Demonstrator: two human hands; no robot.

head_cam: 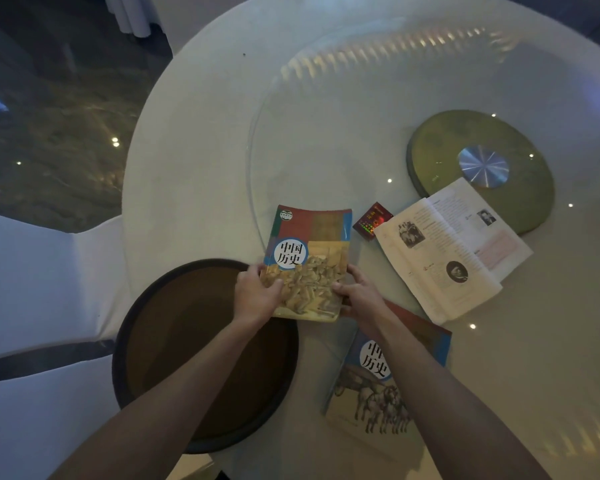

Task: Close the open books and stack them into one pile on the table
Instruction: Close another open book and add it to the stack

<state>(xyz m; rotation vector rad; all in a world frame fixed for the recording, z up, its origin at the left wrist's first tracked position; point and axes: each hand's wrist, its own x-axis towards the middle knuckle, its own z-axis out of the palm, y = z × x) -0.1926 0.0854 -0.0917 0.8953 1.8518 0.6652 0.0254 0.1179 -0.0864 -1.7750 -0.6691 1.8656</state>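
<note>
Three books are seen on the round white table [194, 174]. A closed history textbook [309, 258], its cover printed with Chinese characters in a white circle, is gripped at the centre of the frame by both hands at its near corners. The left hand [257, 294] is wrapped around the lower left corner, thumb laid on the cover and fingers curled under the edge. The right hand [359, 294] is closed on the lower right corner in the same way. A second closed textbook [364, 393] with a similar cover lies flat in the lower right of the frame, partly crossed by the right forearm. An open book [454, 251] is spread face up to the right of centre, apart from the held one. Between these two a small dark red card [372, 221] is lying. A dark round tray [174, 344] is set at lower left, under the left forearm. A green disc [520, 202] with a metal hub sits beneath the glass turntable [326, 133] at upper right.
</note>
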